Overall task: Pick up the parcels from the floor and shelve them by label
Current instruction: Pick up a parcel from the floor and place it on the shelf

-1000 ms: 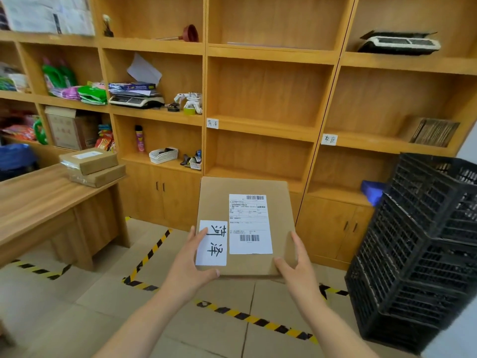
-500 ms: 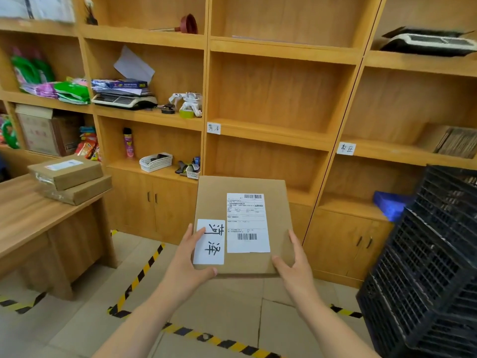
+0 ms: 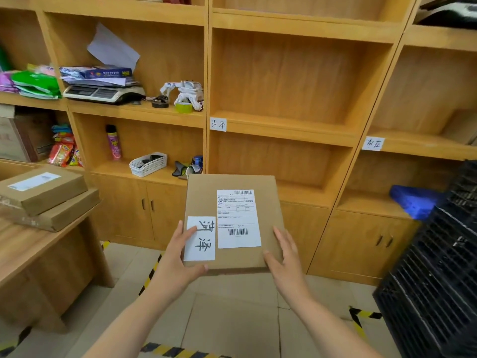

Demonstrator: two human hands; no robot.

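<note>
Flat brown cardboard parcel (image 3: 232, 220) sits dead centre before the wooden shelf unit (image 3: 284, 125), two stacked cardboard boxes (image 3: 44, 197) at nine o'clock, black plastic crates (image 3: 438, 267) at four

We see the two middle shelf bays (image 3: 284, 81) standing open beyond the parcel (image 3: 232, 220). The left bays are crowded by a scale (image 3: 103, 93) and basket (image 3: 148, 164); black crates (image 3: 438, 267) block the right, a desk (image 3: 38, 249) the left.

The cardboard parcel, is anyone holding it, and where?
Yes: the cardboard parcel is held by its near corners, left hand and right hand.
</note>
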